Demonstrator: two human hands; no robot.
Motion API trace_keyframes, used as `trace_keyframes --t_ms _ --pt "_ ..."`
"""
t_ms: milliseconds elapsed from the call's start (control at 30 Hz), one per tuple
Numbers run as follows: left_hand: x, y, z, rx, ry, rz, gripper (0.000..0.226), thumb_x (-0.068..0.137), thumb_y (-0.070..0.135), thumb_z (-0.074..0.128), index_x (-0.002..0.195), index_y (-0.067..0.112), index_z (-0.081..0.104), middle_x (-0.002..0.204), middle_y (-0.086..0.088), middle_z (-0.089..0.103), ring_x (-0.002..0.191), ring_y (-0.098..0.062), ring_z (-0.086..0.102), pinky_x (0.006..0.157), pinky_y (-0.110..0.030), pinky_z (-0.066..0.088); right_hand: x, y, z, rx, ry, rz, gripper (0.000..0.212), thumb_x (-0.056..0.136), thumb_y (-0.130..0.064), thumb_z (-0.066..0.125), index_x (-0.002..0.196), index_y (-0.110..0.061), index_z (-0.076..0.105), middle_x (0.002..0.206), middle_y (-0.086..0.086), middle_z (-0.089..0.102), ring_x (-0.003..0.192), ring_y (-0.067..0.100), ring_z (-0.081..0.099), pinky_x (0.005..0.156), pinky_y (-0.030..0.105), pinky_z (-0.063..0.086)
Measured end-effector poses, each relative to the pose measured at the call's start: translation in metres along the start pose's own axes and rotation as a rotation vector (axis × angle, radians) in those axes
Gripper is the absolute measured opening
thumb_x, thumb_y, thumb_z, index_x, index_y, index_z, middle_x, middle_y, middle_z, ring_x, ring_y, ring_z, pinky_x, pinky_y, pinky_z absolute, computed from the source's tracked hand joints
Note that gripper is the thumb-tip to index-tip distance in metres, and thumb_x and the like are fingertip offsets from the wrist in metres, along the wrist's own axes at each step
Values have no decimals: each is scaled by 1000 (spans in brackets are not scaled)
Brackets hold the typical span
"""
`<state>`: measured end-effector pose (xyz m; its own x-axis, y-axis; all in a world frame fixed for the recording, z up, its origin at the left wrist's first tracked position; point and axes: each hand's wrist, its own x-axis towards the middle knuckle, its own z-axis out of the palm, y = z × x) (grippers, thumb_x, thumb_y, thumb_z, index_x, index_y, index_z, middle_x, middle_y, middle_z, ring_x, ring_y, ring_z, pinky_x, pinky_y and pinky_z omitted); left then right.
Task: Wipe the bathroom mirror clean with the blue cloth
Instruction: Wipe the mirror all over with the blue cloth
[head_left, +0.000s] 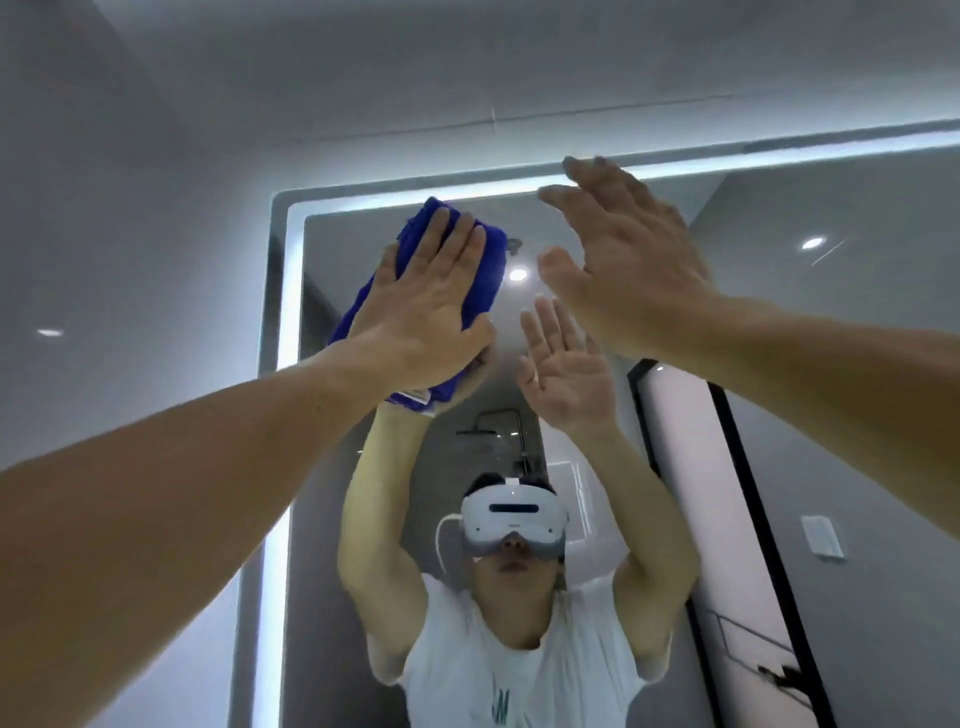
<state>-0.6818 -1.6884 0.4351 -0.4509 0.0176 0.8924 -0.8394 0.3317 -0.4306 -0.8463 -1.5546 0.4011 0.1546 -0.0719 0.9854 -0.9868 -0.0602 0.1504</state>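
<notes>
Grey bathroom seen from below, lit by cool white light.

The wall (130, 234) on the left is plain grey and runs up to a pale ceiling (467, 62), where a thin seam line crosses. A recessed spotlight (50, 332) glows on the left. In reflection, two more round ceiling lights (518, 275) shine, a dark shower fitting (493, 423) hangs against the far wall, a black-framed glass door (727, 519) stands bright at the right, and a white wall switch (823, 538) sits on the grey wall beside it.
</notes>
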Motion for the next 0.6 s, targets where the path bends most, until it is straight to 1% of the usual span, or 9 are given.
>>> trace_keyframes --t_ms 100,167,233,333,400,433,467,533,600 --pt "-60 38 6 12 -54 99 82 93 57 27 152 22 -17 162 3 -20 147 -16 -24 120 -53 1 -15 -4 3 -9 -20 -28 63 92 -45 31 152 -26 26 164 -2 11 151 16 2 119 42 6" --pt "-111 67 12 35 -106 261 86 91 59 36 154 21 -9 164 -1 -9 150 -21 -15 119 -57 9 -18 -4 -2 12 -17 -21 69 86 -46 27 152 -26 27 164 -2 11 151 16 2 118 42 7" --pt "-143 80 17 40 -151 407 81 92 59 38 155 21 3 164 0 4 151 -24 -4 117 -58 15 -18 0 -6 19 -23 -13 70 85 -48 26 152 -26 26 164 -2 11 151 15 2 118 42 7" --pt "-129 57 18 60 -204 589 75 97 59 28 156 27 -3 164 6 -5 150 -18 -13 119 -55 8 -16 8 -5 -14 -37 -47 68 87 -47 26 152 -26 26 164 -2 11 150 15 1 118 43 8" --pt "-97 35 9 91 -171 692 78 94 61 32 157 27 -1 164 7 -3 151 -16 -10 121 -50 6 -11 12 -2 -20 -34 -61 67 87 -47 26 151 -27 26 164 -2 10 150 15 1 118 43 7" --pt "-76 25 5 91 -148 674 80 93 62 32 156 27 -1 164 6 -3 151 -14 -8 121 -48 7 -9 14 0 -21 -27 -61 67 87 -47 26 151 -27 26 164 -3 10 150 15 1 118 43 7" --pt "-52 15 1 72 -130 600 82 90 62 31 156 28 -3 164 5 -5 150 -14 -9 122 -46 8 -6 16 2 -18 -17 -58 67 88 -47 27 151 -27 26 164 -3 11 150 14 1 118 43 7" --pt "1 -3 -8 14 -89 347 84 86 62 28 154 29 -9 163 4 -10 149 -11 -12 122 -46 11 -1 20 6 -10 8 -50 63 92 -47 29 152 -26 27 164 -2 12 150 15 2 118 42 7" --pt "47 -14 -12 25 -62 115 84 88 57 29 155 25 -9 164 5 -9 149 -11 -13 121 -48 13 3 25 11 -16 39 -49 59 96 -45 33 152 -25 27 164 -1 13 151 16 4 118 42 7"
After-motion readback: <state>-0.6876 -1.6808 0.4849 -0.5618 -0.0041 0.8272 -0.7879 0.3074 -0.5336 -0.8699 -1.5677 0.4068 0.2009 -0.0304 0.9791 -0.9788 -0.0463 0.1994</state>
